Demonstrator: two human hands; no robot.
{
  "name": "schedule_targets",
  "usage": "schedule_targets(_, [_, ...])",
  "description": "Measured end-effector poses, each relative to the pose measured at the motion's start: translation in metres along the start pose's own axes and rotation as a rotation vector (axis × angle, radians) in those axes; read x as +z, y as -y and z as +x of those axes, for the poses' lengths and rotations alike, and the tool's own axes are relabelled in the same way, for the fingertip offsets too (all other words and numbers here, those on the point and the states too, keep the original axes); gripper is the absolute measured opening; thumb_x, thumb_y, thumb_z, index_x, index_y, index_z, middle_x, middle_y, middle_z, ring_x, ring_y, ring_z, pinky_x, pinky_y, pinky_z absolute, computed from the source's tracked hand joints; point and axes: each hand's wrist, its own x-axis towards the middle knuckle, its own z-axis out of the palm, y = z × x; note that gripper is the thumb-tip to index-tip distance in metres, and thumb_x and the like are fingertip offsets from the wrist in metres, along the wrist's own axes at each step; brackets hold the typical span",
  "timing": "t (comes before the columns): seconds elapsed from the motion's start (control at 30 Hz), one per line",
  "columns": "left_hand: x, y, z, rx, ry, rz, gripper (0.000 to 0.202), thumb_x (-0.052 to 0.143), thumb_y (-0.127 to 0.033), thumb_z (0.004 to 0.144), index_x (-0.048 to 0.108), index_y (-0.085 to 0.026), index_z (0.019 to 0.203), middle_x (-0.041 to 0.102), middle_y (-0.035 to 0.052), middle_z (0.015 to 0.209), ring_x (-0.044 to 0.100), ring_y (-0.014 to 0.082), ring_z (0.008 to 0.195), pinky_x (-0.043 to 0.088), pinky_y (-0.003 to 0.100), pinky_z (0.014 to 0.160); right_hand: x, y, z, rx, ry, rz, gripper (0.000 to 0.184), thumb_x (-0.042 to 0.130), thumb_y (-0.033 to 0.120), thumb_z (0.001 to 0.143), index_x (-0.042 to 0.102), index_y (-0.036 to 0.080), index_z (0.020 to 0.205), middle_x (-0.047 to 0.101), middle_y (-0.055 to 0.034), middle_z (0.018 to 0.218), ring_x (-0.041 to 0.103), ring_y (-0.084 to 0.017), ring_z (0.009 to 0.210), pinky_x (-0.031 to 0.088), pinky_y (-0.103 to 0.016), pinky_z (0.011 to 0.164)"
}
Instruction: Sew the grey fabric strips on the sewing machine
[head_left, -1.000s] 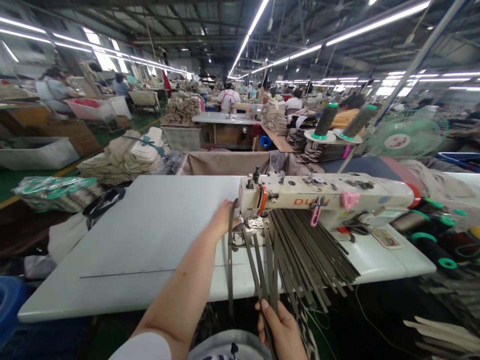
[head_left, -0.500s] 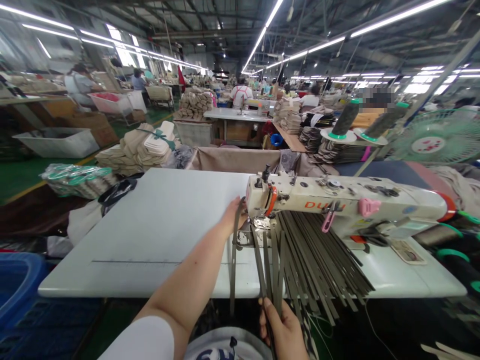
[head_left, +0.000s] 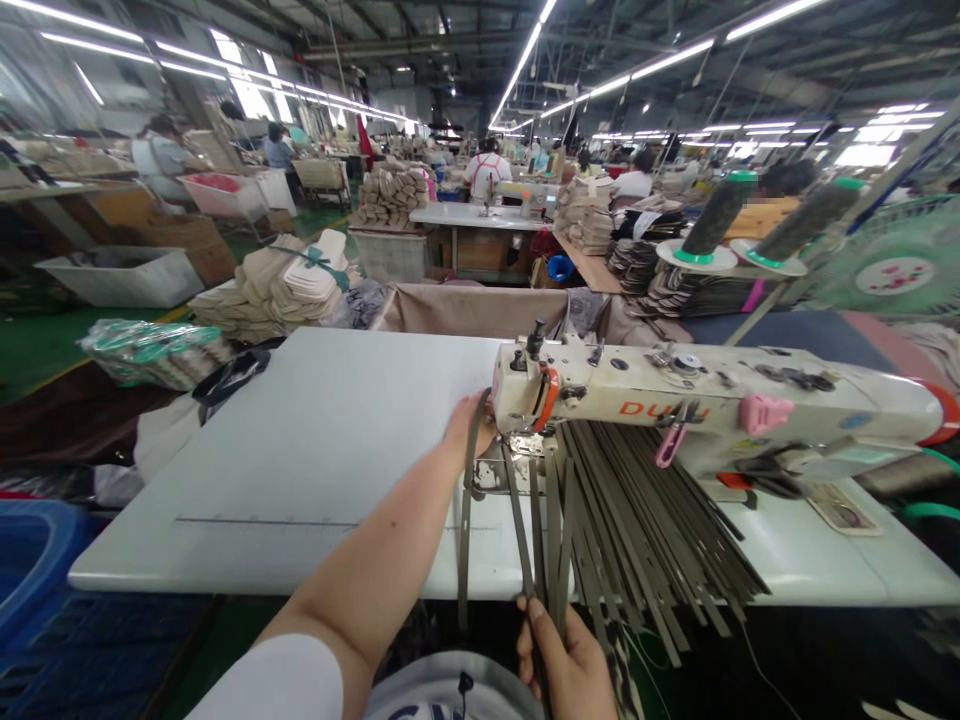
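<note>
My right hand (head_left: 566, 655) is closed at the table's front edge, with the lower part of a narrow dark olive fabric strip (head_left: 519, 520) pinched between thumb and fingers. This strip runs up to the needle area of a white sewing machine (head_left: 600, 385). Left of the machine head, my left hand (head_left: 469, 430) rests beside the needle plate (head_left: 495, 475); its fingertips are hidden. Another strip (head_left: 465, 540) arches over that hand and hangs past the table edge. Several loose strips (head_left: 637, 530) lie fanned out under the machine arm, their ends overhanging the edge.
The white tabletop (head_left: 300, 430) extends left of the machine. A fabric-lined bin (head_left: 472, 312) stands behind it, and a blue basket (head_left: 37, 560) is at the left. Thread cones (head_left: 716, 220) and a green fan (head_left: 892, 270) stand at right. Other people sit farther back.
The camera view has turned slightly, so the machine and cones appear farther right. Both hands and the strips keep nearly the same positions.
</note>
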Motion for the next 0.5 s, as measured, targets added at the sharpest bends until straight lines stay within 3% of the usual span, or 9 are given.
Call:
schedule_targets(0.13, [-0.007, -0.005, -0.002, -0.017, 0.009, -0.019, 0.026, 0.071, -0.007, 0.098, 0.089, -0.022, 0.111, 0.083, 0.0144, 0.145, 0.072, 0.0388, 0.148, 0.050, 0.056, 0.137, 0.001, -0.002, 0.000, 0.020, -0.004, 0.007, 0.086, 0.092, 0.100, 0.068, 0.086, 0.017, 0.090, 0.061, 0.0024, 0.053, 0.049, -0.013, 0.045, 0.038, -0.027, 0.047])
schedule_targets(0.33, [-0.007, -0.013, -0.006, -0.067, -0.054, -0.074, 0.029, 0.070, -0.007, 0.097, 0.088, -0.019, 0.117, 0.087, 0.0145, 0.136, 0.077, 0.0392, 0.140, 0.053, 0.058, 0.134, 0.002, -0.003, 0.002, 0.051, -0.002, 0.043, 0.087, 0.094, 0.101, 0.064, 0.085, 0.018, 0.089, 0.063, 0.0024, 0.057, 0.051, -0.012, 0.046, 0.037, -0.025, 0.046])
schedule_targets(0.5, [-0.009, -0.018, -0.008, -0.086, -0.055, -0.054, 0.030, 0.070, -0.006, 0.096, 0.089, -0.019, 0.115, 0.086, 0.0150, 0.139, 0.076, 0.0396, 0.143, 0.052, 0.057, 0.135, -0.004, -0.006, 0.010, 0.104, 0.083, 0.010, 0.092, 0.093, 0.103, 0.060, 0.085, 0.017, 0.091, 0.066, 0.0010, 0.057, 0.054, -0.014, 0.046, 0.039, -0.026, 0.046])
